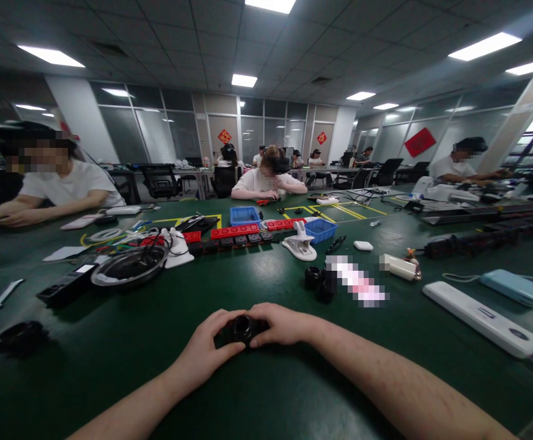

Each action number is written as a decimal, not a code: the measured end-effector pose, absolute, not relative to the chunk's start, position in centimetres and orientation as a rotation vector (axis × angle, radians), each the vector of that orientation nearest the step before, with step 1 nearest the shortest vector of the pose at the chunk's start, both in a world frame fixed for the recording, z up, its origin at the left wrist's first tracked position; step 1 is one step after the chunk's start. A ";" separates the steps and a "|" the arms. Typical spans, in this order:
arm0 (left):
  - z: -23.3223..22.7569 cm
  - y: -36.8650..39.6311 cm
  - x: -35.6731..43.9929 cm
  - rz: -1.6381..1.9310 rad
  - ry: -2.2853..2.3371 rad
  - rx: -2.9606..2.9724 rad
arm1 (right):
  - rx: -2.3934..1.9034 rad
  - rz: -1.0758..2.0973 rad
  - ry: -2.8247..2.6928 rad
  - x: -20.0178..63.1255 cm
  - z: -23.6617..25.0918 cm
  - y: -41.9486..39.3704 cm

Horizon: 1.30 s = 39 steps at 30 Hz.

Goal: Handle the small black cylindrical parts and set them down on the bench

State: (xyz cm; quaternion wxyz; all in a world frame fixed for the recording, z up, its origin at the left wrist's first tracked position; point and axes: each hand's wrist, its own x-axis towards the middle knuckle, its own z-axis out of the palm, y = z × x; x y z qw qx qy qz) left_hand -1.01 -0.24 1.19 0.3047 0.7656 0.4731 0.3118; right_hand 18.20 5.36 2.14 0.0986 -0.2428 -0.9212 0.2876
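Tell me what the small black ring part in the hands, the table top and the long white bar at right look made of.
Black ring part: probably moulded plastic, dark with a faint sheen. Table top: green, matte mat or coating, with soft ceiling-light reflections. Long white bar: seemingly smooth, glossy plastic, an even white casing.

Single head-worn view, looking forward and slightly down across the green table from its near edge, close over both forearms, wide-angled enough to take in seated co-workers, far windows and ceiling lights; no second view.
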 end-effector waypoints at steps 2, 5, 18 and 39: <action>1.3 -0.2 -1.0 0.814 1.255 2.015 | -0.723 0.864 -2.719 18.1 2.1 5.5; 1.3 -0.2 -0.9 0.836 1.264 2.007 | -0.754 0.879 -2.698 18.0 2.2 5.5; 0.7 -0.4 -0.4 0.909 1.419 2.012 | -1.129 0.445 -2.586 16.3 0.8 3.6; 0.9 -0.5 -0.1 0.904 1.446 1.971 | -1.275 0.522 -2.512 16.2 0.5 3.6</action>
